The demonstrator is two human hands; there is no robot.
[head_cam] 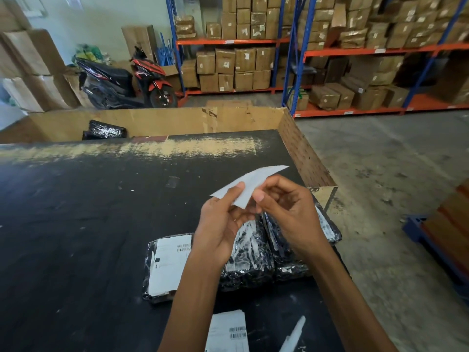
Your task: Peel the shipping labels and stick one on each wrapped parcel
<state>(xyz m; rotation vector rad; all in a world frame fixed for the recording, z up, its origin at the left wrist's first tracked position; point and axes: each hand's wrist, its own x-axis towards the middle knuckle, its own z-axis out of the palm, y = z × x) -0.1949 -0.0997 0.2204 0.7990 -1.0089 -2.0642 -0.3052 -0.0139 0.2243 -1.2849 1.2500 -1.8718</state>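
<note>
Both hands, left (223,224) and right (286,214), pinched one white label (250,185) above the black table (76,212), its printed face hidden, three wrapped parcels (248,260) below partly covered by forearms, one already labelled, loose labels (228,331) cut off at the bottom edge.

1. A black worktop (76,212) is filling most of the view, its paint wearing through to bare wood along the far edge.
2. Black wrapped parcels are lying near the right edge: one labelled parcel (165,268) and two shiny unlabelled parcels (251,260) just beside it.
3. A sheet of shipping labels (228,331) and a white strip (294,334) are lying at the near edge.
</note>
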